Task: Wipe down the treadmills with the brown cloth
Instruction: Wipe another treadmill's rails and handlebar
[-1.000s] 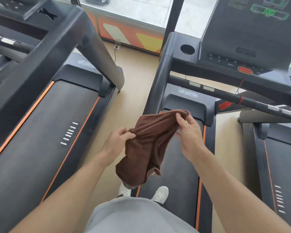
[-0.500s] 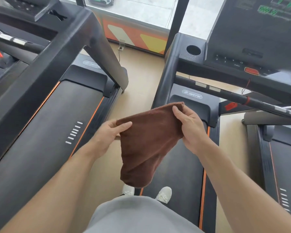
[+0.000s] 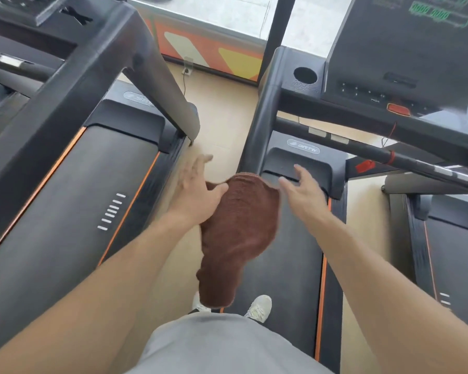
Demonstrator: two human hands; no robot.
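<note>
Brown cloth (image 3: 238, 233) (rumpled, ribbed) droops from left hand (image 3: 197, 195); right hand (image 3: 305, 193) spread apart.

beige floor (image 3: 222, 114) carrying three black treadmills side by side: left treadmill (image 3: 65, 201), middle treadmill (image 3: 287, 255), right treadmill (image 3: 454, 247), each belt edged in orange. white shoes (image 3: 258, 307) planted on the middle belt. plug and cable (image 3: 186, 72) lying near the far wall.
</note>
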